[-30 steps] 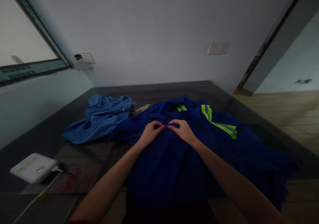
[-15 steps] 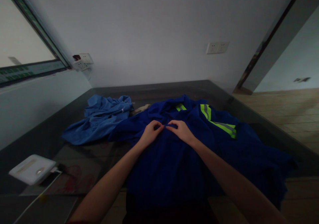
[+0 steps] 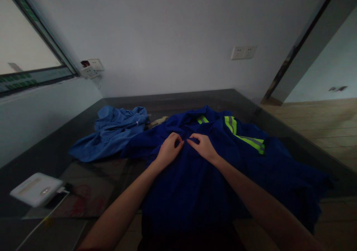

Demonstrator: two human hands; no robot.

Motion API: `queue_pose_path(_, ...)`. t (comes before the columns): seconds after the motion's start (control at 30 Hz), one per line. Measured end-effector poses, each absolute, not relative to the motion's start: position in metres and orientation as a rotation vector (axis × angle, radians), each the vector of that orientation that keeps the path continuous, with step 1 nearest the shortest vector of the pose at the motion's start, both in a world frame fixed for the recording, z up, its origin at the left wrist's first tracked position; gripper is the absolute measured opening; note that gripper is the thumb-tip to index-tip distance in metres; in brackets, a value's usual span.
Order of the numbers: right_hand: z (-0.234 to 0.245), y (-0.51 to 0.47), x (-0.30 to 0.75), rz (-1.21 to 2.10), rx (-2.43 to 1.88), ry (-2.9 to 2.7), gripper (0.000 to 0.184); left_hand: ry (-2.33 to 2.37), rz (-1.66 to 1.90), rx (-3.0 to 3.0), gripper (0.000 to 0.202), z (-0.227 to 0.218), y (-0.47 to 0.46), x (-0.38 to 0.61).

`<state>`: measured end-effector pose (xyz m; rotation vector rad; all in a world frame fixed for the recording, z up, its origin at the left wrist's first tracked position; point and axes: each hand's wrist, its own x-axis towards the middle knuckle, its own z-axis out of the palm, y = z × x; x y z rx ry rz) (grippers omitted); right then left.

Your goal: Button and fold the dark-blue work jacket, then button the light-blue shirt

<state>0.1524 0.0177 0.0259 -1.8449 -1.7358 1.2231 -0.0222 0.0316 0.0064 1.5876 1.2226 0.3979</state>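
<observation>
Jacket [image 3: 189,184]: collar at 12 o'clock, long axis 12–6. Left hand [image 3: 169,150] at 9, right hand [image 3: 203,147] at 3 of front seam, both pinching cloth, equally near.

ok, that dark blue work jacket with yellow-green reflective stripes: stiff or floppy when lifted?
Likely floppy: the dark blue work jacket lies rumpled on the dark table and drapes over its near edge, so it should sag from where the left hand and right hand pinch it. Pushed, it would probably bunch, not slide.
</observation>
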Motion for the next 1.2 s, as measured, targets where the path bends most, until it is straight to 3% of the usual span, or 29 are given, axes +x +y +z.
queue_pose_path(0.37, 0.024, 0.006, 0.146, 0.988, -1.741, -2.069, 0.011, 1.290, 0.354, 1.803, 0.003, 0.009, 0.018, -0.017)
queue_pose_path(0.7, 0.026, 0.014, 0.153, 0.990, -1.856, -1.942, 0.014, 1.128, 0.515, 1.652, 0.004, 0.015, 0.028, -0.020)
queue_pose_path(0.93, 0.029, 0.015, 0.153, 1.018, -1.843, -1.951, 0.014, 1.160, 0.528, 1.351, 0.029, 0.007, 0.030, -0.021)
queue_pose_path(1.2, 0.033, 0.013, 0.151, 0.998, -1.842, -1.996, 0.015, 1.154, 0.485, 1.333, 0.021, 0.007, 0.031, -0.021)
